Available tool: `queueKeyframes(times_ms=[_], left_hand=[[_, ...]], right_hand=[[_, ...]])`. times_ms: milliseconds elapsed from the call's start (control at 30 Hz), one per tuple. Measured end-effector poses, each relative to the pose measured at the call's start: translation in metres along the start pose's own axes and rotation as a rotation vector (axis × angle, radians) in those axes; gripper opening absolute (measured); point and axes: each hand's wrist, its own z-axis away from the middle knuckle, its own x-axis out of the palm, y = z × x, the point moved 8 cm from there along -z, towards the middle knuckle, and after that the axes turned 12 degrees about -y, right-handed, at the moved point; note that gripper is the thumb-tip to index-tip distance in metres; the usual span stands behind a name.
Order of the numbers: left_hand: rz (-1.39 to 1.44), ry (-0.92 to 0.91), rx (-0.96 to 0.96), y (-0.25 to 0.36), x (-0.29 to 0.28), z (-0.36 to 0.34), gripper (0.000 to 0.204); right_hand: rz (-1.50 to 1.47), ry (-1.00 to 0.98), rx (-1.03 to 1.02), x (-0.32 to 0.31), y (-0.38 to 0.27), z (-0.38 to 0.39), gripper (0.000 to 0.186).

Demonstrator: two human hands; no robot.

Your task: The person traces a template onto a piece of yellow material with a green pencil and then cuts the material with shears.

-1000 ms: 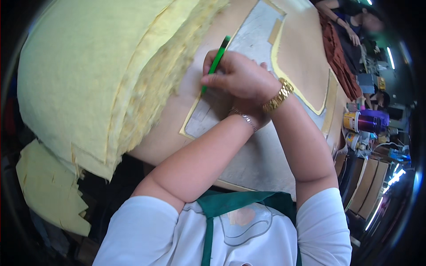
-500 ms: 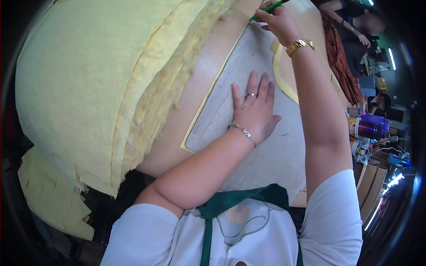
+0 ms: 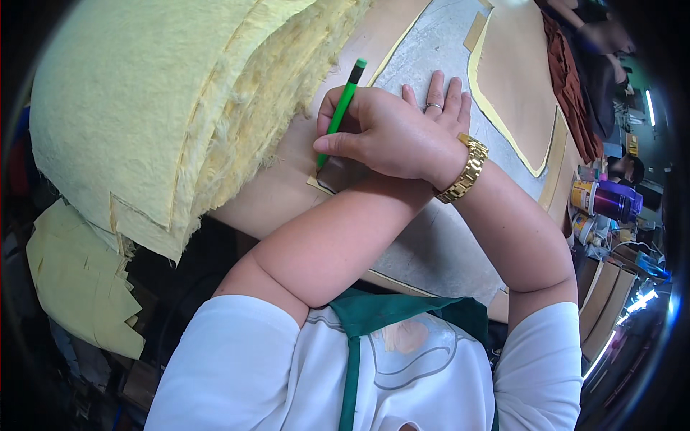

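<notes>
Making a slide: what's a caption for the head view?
Right hand, crossed over left hand on flat grey sheet, holds slim green pencil.

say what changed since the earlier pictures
Since half a second ago, the right hand has swung nearer and leftward along the grey sheet and now crosses over the left arm. It still holds the green pencil; the left hand stays flat on the sheet.
</notes>
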Motion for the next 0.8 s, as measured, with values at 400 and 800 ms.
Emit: queueKeyframes(times_ms=[400,800], left_hand=[[0.131,-0.339,-0.080,-0.001,0.006,-0.011,0.064],[0.175,-0.216,-0.137,-0.002,-0.006,-0.006,0.072]], right_hand=[[-0.005,0.292,0.172,-0.078,0.040,0.014,0.012],[-0.314,0.736,0.145,-0.240,0.113,0.007,0.010]])
